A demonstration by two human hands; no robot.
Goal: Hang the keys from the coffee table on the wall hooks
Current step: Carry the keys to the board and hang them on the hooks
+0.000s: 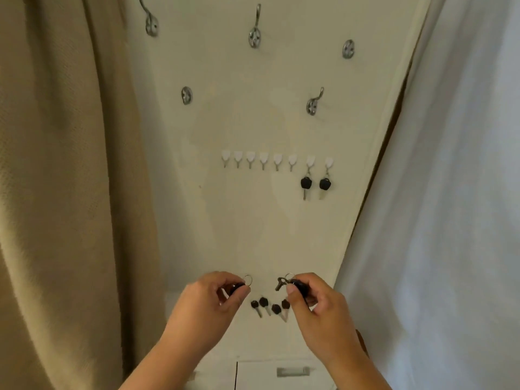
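Observation:
A row of several small white wall hooks (263, 159) runs across the cream wall. Two black-headed keys (306, 183) hang from the two rightmost hooks. My left hand (209, 299) pinches a black-headed key (237, 287) with its ring sticking up. My right hand (312, 302) grips another black-headed key (298, 287), ring up, with a small metal key dangling to its left. Several more black-headed keys (264, 304) lie on the white coffee table (253, 339) just below and between my hands.
Larger metal coat hooks (313, 104) are fixed higher up the wall. A tan curtain (70, 192) hangs at the left and a white one (450, 220) at the right. A drawer with a handle (292, 371) shows at the table's front.

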